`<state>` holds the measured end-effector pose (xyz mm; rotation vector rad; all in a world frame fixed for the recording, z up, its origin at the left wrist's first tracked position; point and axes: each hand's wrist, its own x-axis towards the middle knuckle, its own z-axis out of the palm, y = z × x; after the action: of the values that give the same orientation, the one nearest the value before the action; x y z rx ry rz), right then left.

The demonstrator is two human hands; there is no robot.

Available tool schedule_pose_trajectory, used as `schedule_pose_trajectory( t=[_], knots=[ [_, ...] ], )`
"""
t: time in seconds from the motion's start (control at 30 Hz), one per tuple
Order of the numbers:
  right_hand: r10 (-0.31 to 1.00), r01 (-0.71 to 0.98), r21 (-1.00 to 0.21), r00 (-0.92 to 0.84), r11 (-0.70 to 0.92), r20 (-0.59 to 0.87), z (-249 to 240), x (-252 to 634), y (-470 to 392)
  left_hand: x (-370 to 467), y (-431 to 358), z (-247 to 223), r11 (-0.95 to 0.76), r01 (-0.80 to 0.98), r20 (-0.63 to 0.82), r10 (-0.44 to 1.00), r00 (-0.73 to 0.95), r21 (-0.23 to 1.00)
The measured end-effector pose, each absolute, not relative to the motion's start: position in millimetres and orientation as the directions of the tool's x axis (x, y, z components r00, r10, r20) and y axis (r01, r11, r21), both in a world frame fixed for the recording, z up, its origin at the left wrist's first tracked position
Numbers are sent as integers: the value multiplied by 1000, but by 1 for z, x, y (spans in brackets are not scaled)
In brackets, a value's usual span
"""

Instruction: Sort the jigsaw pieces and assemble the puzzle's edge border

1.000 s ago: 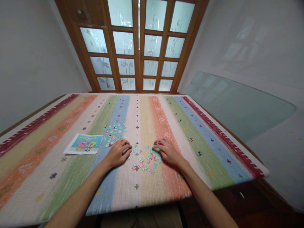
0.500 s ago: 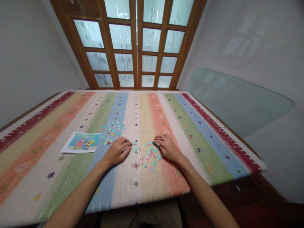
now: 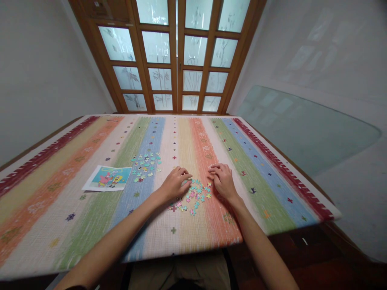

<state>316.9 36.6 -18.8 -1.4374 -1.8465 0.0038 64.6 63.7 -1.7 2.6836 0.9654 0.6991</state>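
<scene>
My left hand (image 3: 176,183) rests at the left side of a loose pile of small jigsaw puzzle pieces (image 3: 198,196), in turquoise, pink and yellow. Its fingers are bent, with the thumb a little apart from them, and I see nothing held. Some pieces lie partly hidden beneath that hand. On the pile's right is my right hand (image 3: 223,180), fingers stretched toward the left and apart from the thumb. A second group of mostly turquoise puzzle pieces (image 3: 146,164) is spread farther off to the left. Next to it lies a picture sheet (image 3: 105,178) with a pink and a yellow cartoon figure.
A striped tablecloth (image 3: 99,225) covers the wide table. Behind its far edge stands a wooden door (image 3: 178,80) with frosted panes. A pale glass sheet (image 3: 302,125) is against the right wall.
My left hand has moved right, over the near pile's left part. My right hand has shifted right, and pieces at the pile's upper part have slid to the right.
</scene>
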Motion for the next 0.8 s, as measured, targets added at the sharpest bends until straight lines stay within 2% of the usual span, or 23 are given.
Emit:
schedule_pose_trajectory(
  t=[0.13, 0.23, 0.3, 0.47, 0.8],
  knots=[
    [819, 823, -440, -53, 360, 572, -18, 315, 36, 89, 68, 0, -776, 577, 273, 631, 727, 255],
    [815, 821, -440, -51, 363, 577, -18, 315, 36, 97, 68, 2, -764, 601, 221, 644, 732, 236],
    [814, 818, -444, -50, 366, 579, -18, 315, 36, 99, 68, 4, -738, 620, 192, 671, 716, 267],
    [812, 806, -456, -50, 376, 581, -20, 315, 35, 99, 73, 8, -633, 642, 109, 743, 660, 431],
    [814, 816, -442, -59, 373, 578, -17, 314, 33, 89, 90, 14, -541, 606, 63, 774, 630, 583]
  ],
)
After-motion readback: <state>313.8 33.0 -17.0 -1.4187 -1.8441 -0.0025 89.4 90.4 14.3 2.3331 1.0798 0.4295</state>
